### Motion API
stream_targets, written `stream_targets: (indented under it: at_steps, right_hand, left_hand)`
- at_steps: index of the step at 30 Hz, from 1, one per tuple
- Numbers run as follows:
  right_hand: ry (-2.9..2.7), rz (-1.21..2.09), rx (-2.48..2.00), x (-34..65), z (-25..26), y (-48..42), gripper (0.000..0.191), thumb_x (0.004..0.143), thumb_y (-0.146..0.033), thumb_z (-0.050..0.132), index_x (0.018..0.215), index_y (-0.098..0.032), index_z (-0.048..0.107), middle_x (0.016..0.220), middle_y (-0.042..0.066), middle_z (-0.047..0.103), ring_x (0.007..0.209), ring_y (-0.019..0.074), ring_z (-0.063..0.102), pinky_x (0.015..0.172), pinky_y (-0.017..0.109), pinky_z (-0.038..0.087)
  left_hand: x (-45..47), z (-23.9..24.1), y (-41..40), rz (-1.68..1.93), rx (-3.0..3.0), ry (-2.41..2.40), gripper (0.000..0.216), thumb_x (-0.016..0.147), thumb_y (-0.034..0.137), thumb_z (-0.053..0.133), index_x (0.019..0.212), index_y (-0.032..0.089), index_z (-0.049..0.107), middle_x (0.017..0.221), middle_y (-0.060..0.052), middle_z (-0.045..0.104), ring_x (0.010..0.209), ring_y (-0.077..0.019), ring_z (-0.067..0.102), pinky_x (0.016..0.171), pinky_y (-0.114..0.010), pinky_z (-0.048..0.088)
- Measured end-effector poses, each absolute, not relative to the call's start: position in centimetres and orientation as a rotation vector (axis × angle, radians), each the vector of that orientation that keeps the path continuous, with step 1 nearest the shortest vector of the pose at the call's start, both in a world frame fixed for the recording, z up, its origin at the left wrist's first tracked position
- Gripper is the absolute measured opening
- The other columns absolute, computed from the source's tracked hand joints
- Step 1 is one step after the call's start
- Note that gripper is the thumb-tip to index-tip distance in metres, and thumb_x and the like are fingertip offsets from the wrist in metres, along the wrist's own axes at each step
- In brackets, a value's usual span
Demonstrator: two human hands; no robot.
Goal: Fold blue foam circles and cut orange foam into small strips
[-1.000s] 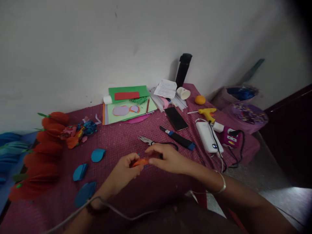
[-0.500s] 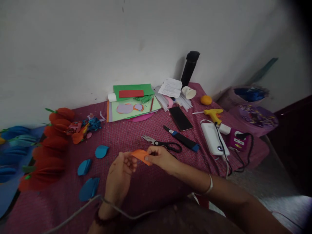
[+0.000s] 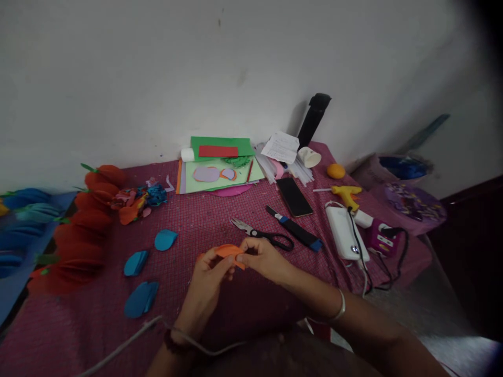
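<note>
Nearest, a pale cable (image 3: 129,339) runs in from the left and crosses the left wrist, which wears a dark bracelet (image 3: 170,343); a light bangle (image 3: 342,306) circles the right forearm. Just beyond, over the near middle of the counter (image 3: 192,220) with its red checked cloth, the left hand (image 3: 208,273) and the right hand (image 3: 267,259) meet at a piece of orange paper (image 3: 226,251). The fingers of both hands are closed on it, the left gripping its left part and the right pinching its right end. A bit of orange also shows beyond the left hand; whether it belongs to the same piece cannot be told.

To the left lie three blue paper cutouts (image 3: 138,300), apart from one another in a slanting row. Scissors (image 3: 257,233) rest just beyond the right hand, blades toward the left, with a black and blue cutter (image 3: 296,230) near them on the right. Farther right are a white power bank (image 3: 345,230) and a purple socket box (image 3: 382,240).

Deeper in, red paper shapes (image 3: 80,256) line the left side, beside colourful scraps (image 3: 135,203). A phone (image 3: 294,197) lies right of the middle, a yellow glue gun (image 3: 346,195) farther right. Along the far side are stacked paper sheets (image 3: 190,180), a paper cup (image 3: 309,156) and a black bottle (image 3: 312,123).
</note>
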State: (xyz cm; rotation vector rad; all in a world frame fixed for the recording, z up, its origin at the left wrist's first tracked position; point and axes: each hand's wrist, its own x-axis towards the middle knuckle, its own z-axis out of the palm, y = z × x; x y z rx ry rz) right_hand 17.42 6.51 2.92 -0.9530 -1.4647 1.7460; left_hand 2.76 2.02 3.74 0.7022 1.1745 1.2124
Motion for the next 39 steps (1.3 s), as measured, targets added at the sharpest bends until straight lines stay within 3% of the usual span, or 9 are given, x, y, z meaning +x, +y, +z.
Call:
stream_targets:
  at_steps: [3,6,10,16,20,24,28,34,39]
  right_hand:
    - [-1.595,1.736,-0.94,18.1,3.5,6.9,0.021,0.078,-0.033,0.062,0.069,-0.017,0.052,0.063,-0.003,0.053,0.057,0.01,0.047,0.056,0.023,0.036]
    - [-1.846,1.386,-1.045,20.3,4.1,7.5,0.01,0.085,-0.026,0.053,0.086,-0.017,0.058,0.079,0.001,0.06,0.074,0.0142,0.055,0.069,0.026,0.043]
    - [-2.211,0.735,-1.34,24.2,3.5,7.6,0.019,0.084,-0.017,0.055,0.101,-0.016,0.062,0.098,0.008,0.062,0.097,0.0222,0.056,0.09,0.038,0.042]
    - [-2.48,0.545,-1.422,25.5,2.6,6.9,0.041,0.077,-0.011,0.059,0.117,-0.016,0.061,0.105,0.013,0.061,0.101,0.026,0.055,0.092,0.041,0.044]
    - [-2.425,0.775,-1.38,25.6,4.0,8.6,0.05,0.073,-0.01,0.058,0.123,-0.019,0.06,0.105,0.011,0.065,0.096,0.0248,0.06,0.088,0.039,0.045]
    - [-2.083,1.443,-1.308,26.3,4.4,9.5,0.047,0.079,-0.022,0.059,0.126,-0.021,0.057,0.084,0.005,0.067,0.07,0.0193,0.061,0.066,0.033,0.047]
    - [-1.662,1.912,-1.063,25.2,4.0,7.1,0.066,0.075,-0.038,0.07,0.135,-0.025,0.046,0.095,0.006,0.065,0.081,0.0198,0.06,0.068,0.031,0.044]
    - [-1.545,1.953,-0.827,22.5,3.1,3.9,0.09,0.063,-0.069,0.069,0.138,-0.025,0.043,0.102,0.009,0.061,0.094,0.0248,0.056,0.086,0.039,0.04]
    - [-1.458,1.978,-0.863,20.4,1.6,3.5,0.087,0.057,-0.066,0.075,0.131,-0.027,0.048,0.092,0.005,0.058,0.077,0.0196,0.054,0.072,0.035,0.042]
  left_hand:
    - [2.5,4.4,2.3,1.162,0.734,1.2,0.013,0.063,0.021,0.076,0.074,0.015,0.072,0.056,0.002,0.062,0.048,-0.0092,0.05,0.046,-0.02,0.04]
    - [2.2,4.7,2.6,1.3,0.625,1.203,0.012,0.063,0.02,0.077,0.073,0.016,0.072,0.059,0.002,0.066,0.05,-0.0081,0.053,0.048,-0.018,0.042]
    - [1.4,4.8,2.9,1.46,0.321,1.104,0.017,0.06,0.015,0.08,0.074,0.016,0.072,0.068,0.001,0.07,0.058,-0.0089,0.061,0.055,-0.018,0.049]
    - [1.3,5.2,3.3,1.431,-0.066,0.974,0.014,0.07,0.001,0.07,0.07,0.015,0.067,0.069,-0.001,0.07,0.061,-0.0107,0.066,0.057,-0.02,0.054]
    - [1.4,5.7,3.4,1.424,-0.12,0.964,0.014,0.078,0.001,0.063,0.074,0.014,0.067,0.074,-0.003,0.071,0.066,-0.012,0.068,0.059,-0.021,0.056]
    - [1.0,6.2,3.4,1.489,-0.16,0.951,0.018,0.081,0.0,0.058,0.075,0.014,0.067,0.078,-0.004,0.072,0.07,-0.013,0.069,0.062,-0.023,0.057]
    - [1.0,6.3,3.6,1.56,-0.205,0.904,0.021,0.081,-0.001,0.057,0.071,0.014,0.066,0.077,-0.005,0.073,0.069,-0.0129,0.069,0.063,-0.022,0.057]
    - [1.3,5.7,4.1,1.632,-0.172,0.8,0.017,0.077,0.0,0.061,0.069,0.013,0.069,0.072,-0.004,0.073,0.067,-0.013,0.07,0.064,-0.022,0.058]
    - [1.4,5.0,4.0,1.643,-0.143,0.763,0.009,0.073,0.005,0.069,0.069,0.014,0.07,0.072,-0.003,0.073,0.067,-0.0127,0.069,0.066,-0.022,0.058]
